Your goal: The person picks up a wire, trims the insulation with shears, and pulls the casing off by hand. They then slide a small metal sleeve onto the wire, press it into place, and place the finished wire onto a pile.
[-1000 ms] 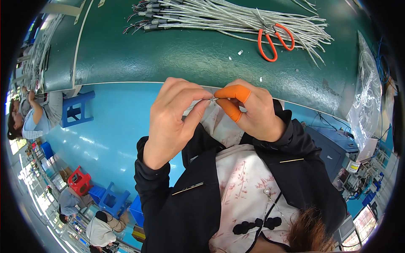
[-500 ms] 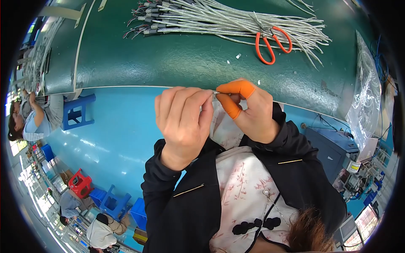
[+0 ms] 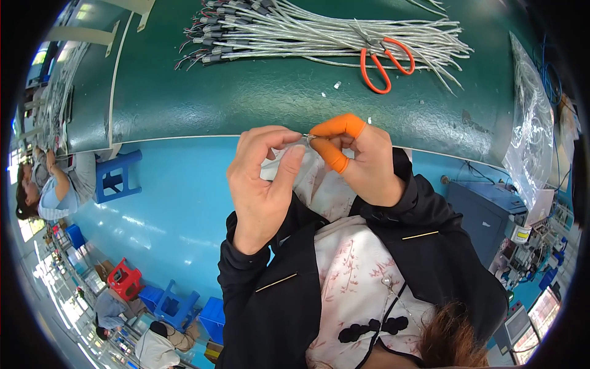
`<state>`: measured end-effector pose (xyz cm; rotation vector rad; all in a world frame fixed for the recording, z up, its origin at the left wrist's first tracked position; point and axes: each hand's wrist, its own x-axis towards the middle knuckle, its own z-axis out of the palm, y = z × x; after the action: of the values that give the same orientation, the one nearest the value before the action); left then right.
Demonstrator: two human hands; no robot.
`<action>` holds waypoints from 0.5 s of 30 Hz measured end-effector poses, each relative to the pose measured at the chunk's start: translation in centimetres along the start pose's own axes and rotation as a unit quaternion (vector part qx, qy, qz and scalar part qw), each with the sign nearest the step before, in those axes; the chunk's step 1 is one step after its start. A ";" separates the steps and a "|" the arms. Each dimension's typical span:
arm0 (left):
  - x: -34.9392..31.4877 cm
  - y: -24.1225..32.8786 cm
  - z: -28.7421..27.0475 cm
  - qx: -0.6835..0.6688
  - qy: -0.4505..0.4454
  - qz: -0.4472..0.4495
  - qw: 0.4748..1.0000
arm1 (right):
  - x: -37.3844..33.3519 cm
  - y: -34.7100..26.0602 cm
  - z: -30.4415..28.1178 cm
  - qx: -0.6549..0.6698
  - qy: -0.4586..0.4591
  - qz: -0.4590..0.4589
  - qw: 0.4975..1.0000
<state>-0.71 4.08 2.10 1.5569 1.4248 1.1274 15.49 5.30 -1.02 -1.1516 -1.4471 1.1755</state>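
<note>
My right hand point(image 3: 362, 154) wears orange finger covers on its thumb and index finger. Those two tips pinch a thin silvery piece point(image 3: 306, 136), perhaps a cable end; most of it is hidden by the fingers. Close by on the left is my left hand point(image 3: 261, 169), its index fingertip at the piece and its thumb held apart, a gap between them. Both hands are just off the table's near edge. Beyond them, a bundle of silvery braided cables point(image 3: 295, 34) lies on the table, dark sleeves and thin loose wires at its left end. Orange-handled scissors point(image 3: 381, 55) rest on the bundle's right part.
The green table point(image 3: 215, 98) has small white scraps point(image 3: 337, 85) on it. Clear plastic film point(image 3: 528, 135) hangs at its right end, above a grey cabinet point(image 3: 482, 209). To the left, a person point(image 3: 58, 184) sits near a blue stool point(image 3: 118, 176).
My left thumb has parted from the index finger, and the left hand has opened. The right hand keeps its pinch, shifted slightly left. The view has shifted a little.
</note>
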 end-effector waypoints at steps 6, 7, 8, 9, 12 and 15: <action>-0.3 0.1 0.2 0.020 -0.005 0.012 1.000 | 0.3 0.4 0.4 -0.109 0.043 -0.193 0.974; -0.2 0.2 0.2 0.033 -0.003 0.017 0.999 | 0.2 0.5 0.5 -0.114 0.050 -0.205 0.971; -0.1 0.4 0.3 0.045 0.000 0.022 0.999 | 0.2 0.6 0.5 -0.119 0.056 -0.218 0.967; -0.2 0.4 0.2 0.047 -0.001 0.022 0.999 | 0.2 0.6 0.6 -0.118 0.057 -0.217 0.967; -0.1 0.7 0.0 0.049 -0.005 0.027 0.998 | 0.2 0.7 0.5 -0.149 0.068 -0.261 0.951; 0.2 0.4 -0.4 0.087 -0.020 0.074 0.993 | 0.2 0.7 0.6 -0.148 0.060 -0.262 0.952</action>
<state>-0.97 4.18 2.61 1.8230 1.4324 1.0734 14.95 5.53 -1.80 -0.9249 -1.7329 0.5237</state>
